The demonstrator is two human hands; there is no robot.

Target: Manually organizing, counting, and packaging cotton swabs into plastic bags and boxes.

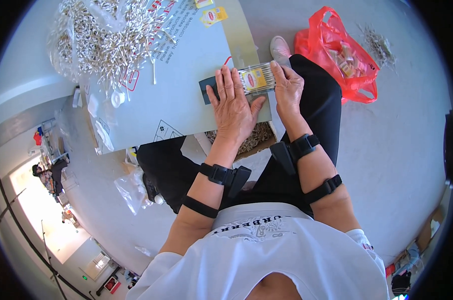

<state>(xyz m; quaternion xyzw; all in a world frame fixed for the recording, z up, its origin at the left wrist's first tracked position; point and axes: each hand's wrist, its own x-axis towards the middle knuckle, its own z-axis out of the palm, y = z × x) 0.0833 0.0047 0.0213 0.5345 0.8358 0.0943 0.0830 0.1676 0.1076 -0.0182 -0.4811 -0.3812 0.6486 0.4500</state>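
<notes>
A small clear packet of cotton swabs lies near the right edge of a pale grey-green board, between the person's two hands. Its sticks run side by side from left to right in a flat, fairly even bundle, with white tips lined up at the ends, and the transparent film over them looks shiny. The left hand rests palm down on the board at the packet's left end, its middle three fingers straight and close together, the thumb spread away below the packet and the little finger held out to the other side; a dark flat piece shows beneath it. The right hand pinches the packet's right end between thumb and fingers, though how the hidden fingers sit underneath cannot be told. On the packet's face is a yellow label with a red oval mark and print too small to tell; a similar yellow-and-white label lies near the board's far edge. The board itself bears several lines of black printing, larger red lettering partly covered by a heap of loose cotton swabs, and black-outlined symbols toward its near edge. Dark lettering also crosses the front of the person's white T-shirt.
</notes>
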